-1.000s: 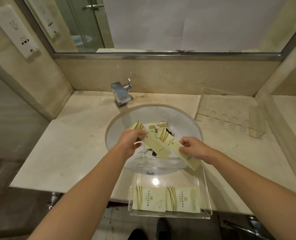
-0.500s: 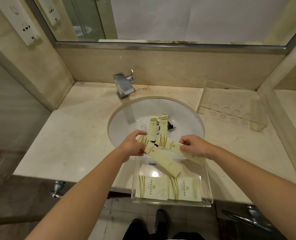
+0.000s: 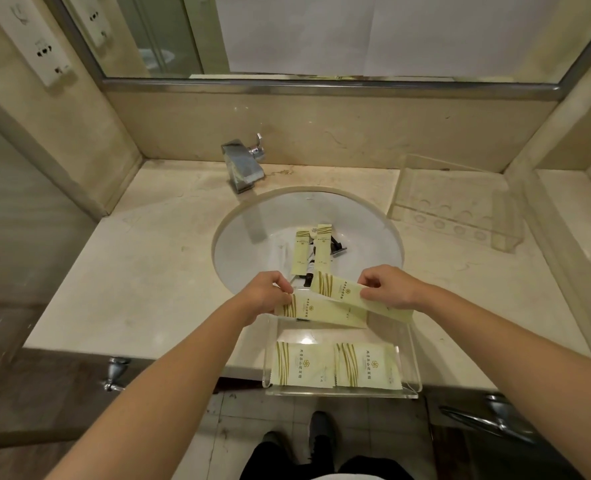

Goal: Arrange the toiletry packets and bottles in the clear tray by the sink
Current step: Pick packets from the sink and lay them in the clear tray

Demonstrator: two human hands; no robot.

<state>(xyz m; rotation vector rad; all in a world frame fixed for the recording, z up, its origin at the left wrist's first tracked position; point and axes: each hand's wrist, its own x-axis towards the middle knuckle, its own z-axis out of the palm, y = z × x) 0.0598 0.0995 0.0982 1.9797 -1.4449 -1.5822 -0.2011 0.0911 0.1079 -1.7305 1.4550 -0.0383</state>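
Note:
A clear tray (image 3: 412, 358) sits at the counter's front edge, below the sink (image 3: 252, 244). Two wide pale-green packets (image 3: 302, 365) (image 3: 366, 368) lie side by side in its near part. My left hand (image 3: 264, 296) pinches one long narrow packet (image 3: 321, 311) by its striped end, over the tray's far part. My right hand (image 3: 387, 289) pinches a second long packet (image 3: 342, 292) that crosses above the first. Two more narrow packets (image 3: 301, 251) (image 3: 323, 245) and some dark items (image 3: 337, 249) lie in the sink basin.
A chrome faucet (image 3: 244, 164) stands behind the basin. A second clear holder (image 3: 460, 206) with round recesses stands at the counter's back right. A mirror and a socket panel (image 3: 50, 51) are on the walls. My shoes show on the floor below.
Both hands have carried the two long packets from over the basin toward me, down over the tray's far part. The left packet has turned nearly level.

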